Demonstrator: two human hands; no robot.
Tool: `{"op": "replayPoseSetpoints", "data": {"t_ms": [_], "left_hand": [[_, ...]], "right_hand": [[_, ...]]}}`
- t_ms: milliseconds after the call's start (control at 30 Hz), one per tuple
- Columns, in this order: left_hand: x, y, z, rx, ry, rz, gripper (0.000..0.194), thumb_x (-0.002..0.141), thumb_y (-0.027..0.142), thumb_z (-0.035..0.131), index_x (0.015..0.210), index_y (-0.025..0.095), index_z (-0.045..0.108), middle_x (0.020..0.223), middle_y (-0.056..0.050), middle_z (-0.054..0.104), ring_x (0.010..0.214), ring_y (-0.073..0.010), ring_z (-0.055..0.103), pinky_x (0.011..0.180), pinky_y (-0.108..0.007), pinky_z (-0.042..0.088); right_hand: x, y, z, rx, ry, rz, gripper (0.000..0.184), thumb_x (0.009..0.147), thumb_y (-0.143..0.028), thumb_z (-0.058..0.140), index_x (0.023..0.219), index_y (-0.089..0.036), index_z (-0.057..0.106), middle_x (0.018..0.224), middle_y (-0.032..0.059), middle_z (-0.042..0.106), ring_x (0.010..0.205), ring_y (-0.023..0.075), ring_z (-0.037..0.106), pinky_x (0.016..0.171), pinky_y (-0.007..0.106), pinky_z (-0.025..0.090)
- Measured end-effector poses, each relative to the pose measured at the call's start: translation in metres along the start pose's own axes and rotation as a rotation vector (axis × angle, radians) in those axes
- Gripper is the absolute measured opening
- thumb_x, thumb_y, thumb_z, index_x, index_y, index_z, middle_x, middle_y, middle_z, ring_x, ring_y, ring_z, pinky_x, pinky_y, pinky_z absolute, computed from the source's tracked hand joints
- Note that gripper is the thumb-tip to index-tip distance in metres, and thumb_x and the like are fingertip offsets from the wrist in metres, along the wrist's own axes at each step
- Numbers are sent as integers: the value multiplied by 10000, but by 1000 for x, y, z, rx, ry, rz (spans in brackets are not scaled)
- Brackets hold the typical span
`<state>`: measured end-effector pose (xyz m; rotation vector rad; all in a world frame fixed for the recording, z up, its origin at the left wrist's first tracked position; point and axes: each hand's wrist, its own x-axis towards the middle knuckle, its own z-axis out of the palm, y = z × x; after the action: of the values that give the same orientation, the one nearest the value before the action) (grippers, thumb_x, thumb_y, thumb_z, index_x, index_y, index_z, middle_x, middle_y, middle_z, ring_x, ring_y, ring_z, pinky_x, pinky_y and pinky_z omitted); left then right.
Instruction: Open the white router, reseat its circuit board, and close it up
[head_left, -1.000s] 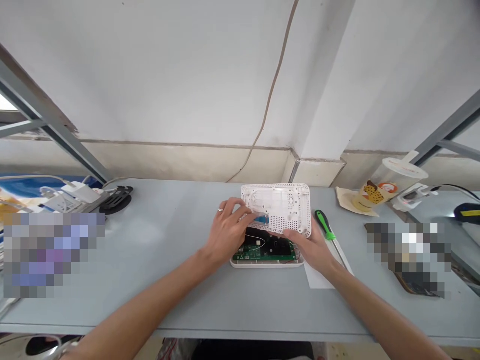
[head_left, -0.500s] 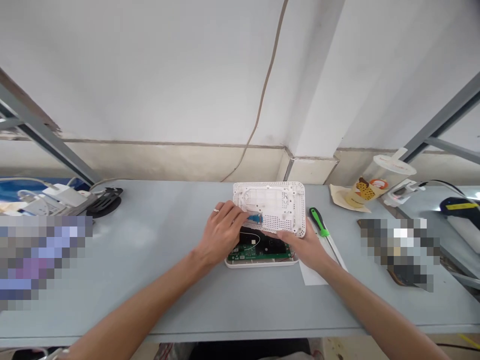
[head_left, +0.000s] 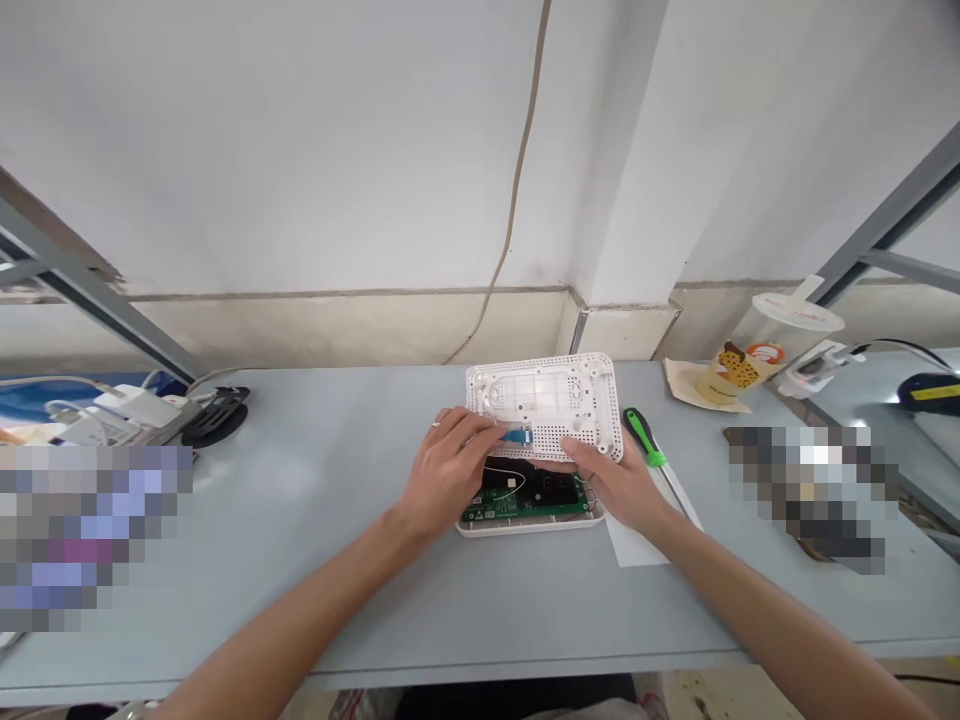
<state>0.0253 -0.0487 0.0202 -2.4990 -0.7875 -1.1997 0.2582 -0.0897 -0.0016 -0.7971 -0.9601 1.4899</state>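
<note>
My right hand [head_left: 616,477] grips a white perforated plastic cover [head_left: 544,390] by its lower right part, thumb on the inner face. The cover is tilted up, its ribbed inside facing me. My left hand [head_left: 448,462] is closed at the cover's lower left, with its fingertips pinched on a small blue strip [head_left: 517,435] that lies against the inner face. Below the cover sits an open white housing [head_left: 499,531] on the table. Inside it are a green circuit board [head_left: 480,514], black parts and a thin white wire [head_left: 517,488].
A green and black screwdriver [head_left: 643,437] lies right of the housing, partly over a white sheet [head_left: 630,545]. Farther right stand a plastic drink cup [head_left: 742,360] and a blurred object [head_left: 814,500]. White adapters and cables [head_left: 131,408] lie at the left of the grey table [head_left: 322,580].
The cover has tilted slightly, its right end a little higher. The blue strip shows more clearly at my left fingertips. The whole view has shifted slightly.
</note>
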Motion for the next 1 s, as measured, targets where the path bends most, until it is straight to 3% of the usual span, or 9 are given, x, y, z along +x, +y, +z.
{"op": "replayPoseSetpoints", "data": {"t_ms": [400,600,800,900,1000], "left_hand": [[0,6,2,-45,6,-18,238,982,7,554,1106,178,665,983,-73,760,883,-218,644,813,-402,556],[4,1,-4,-26,-34,-14,247,998,32,550,1098,211,688,968,-58,763,878,-217,651,790,-391,524],[10,0,-10,17,-11,-4,153,987,95,645,1045,227,695,939,-30,776,881,-209,656,765,-366,500],[14,0,-14,-56,18,-121,87,964,231,737,1039,228,692,960,-36,760,932,-218,659,815,-385,526],[14,-1,-16,-244,5,-373,238,931,355,781,1099,218,684,1065,-64,710,949,-205,660,813,-369,571]], "right_hand": [[-2,1,8,-6,-5,11,859,877,-414,834,1615,-387,396,1425,47,696,1169,312,744,1078,594,596],[-2,-6,8,-83,-8,1,813,861,-495,821,1576,-357,461,1409,60,704,1290,339,677,1067,626,594],[-1,-13,6,-68,12,-11,815,837,-477,849,1560,-373,487,1406,58,707,1270,344,687,1076,639,580],[1,-23,6,-64,18,-44,799,832,-495,845,1547,-365,514,1378,57,724,1321,363,652,1065,639,587],[3,-30,5,-85,26,-95,786,825,-510,847,1532,-357,539,1379,56,723,1363,373,619,1060,631,592]]}}
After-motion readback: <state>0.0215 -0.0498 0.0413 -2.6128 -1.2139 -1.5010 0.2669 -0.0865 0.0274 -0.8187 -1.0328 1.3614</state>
